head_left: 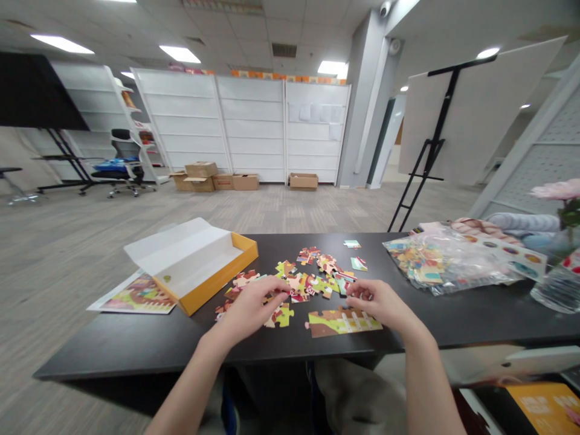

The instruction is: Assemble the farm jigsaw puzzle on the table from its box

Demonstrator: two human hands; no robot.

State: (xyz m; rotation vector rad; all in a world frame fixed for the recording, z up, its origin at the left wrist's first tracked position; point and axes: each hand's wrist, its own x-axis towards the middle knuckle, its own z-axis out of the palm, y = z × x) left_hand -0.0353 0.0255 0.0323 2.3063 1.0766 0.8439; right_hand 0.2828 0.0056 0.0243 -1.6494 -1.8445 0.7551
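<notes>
Colourful jigsaw pieces point(301, 283) lie in a loose pile on the black table point(281, 347). My left hand point(256, 305) rests over the left part of the pile, its fingers curled toward the thumb; whether a piece is between them is too small to tell. At the pile's right edge, my right hand point(376, 302) has its fingers bent close together near a piece, and what they hold is unclear. Just below and left of that hand lies a joined strip of pieces point(338, 323) showing a white fence on green and brown. Two pale green pieces point(359, 264) point(352, 244) lie farther back.
An open yellow box point(217, 275) stands at the left, partly over a printed picture sheet point(140, 294). Clear plastic bags with more pieces point(426, 263) lie at the right, near a transparent vase point(559, 287) with a pink flower. An easel point(428, 157) stands behind the table.
</notes>
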